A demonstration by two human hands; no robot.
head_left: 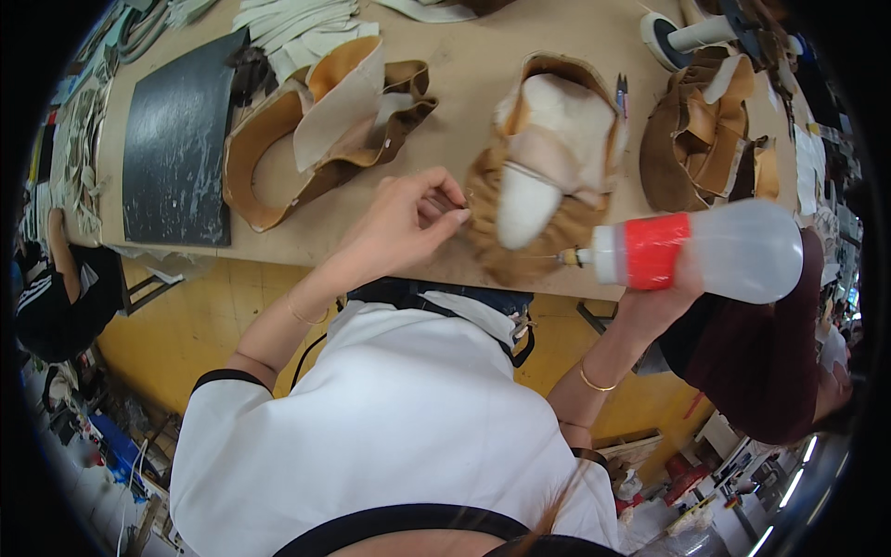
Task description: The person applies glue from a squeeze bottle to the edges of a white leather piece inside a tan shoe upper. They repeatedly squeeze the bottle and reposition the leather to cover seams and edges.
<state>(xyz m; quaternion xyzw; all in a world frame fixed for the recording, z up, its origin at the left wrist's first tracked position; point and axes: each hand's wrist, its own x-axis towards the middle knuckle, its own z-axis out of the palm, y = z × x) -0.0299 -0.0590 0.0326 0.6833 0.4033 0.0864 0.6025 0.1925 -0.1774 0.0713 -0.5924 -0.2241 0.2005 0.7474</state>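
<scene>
In front of me on the table lies a brown suede shoe upper [484, 190] with a pale lining, its lower edge gathered in pleats around a white sole-shaped piece [527, 209]. My left hand [418, 218] is at its left edge, thumb and fingers closed in a pinch there. From the right, my right hand [677, 286] grips a translucent squeeze bottle [747, 251] wrapped in red tape. The bottle lies nearly level, and its thin nozzle points left over the pleated lower part of the upper. Whether the tip touches the suede, I cannot tell.
Another brown upper [264, 181] lies left of mine, beside a black board [181, 139]. More brown uppers [673, 153] are heaped at the right. Two pens [621, 96] lie nearby. White strips [297, 32] and a white spool [691, 35] are farther back. Other people sit at both sides.
</scene>
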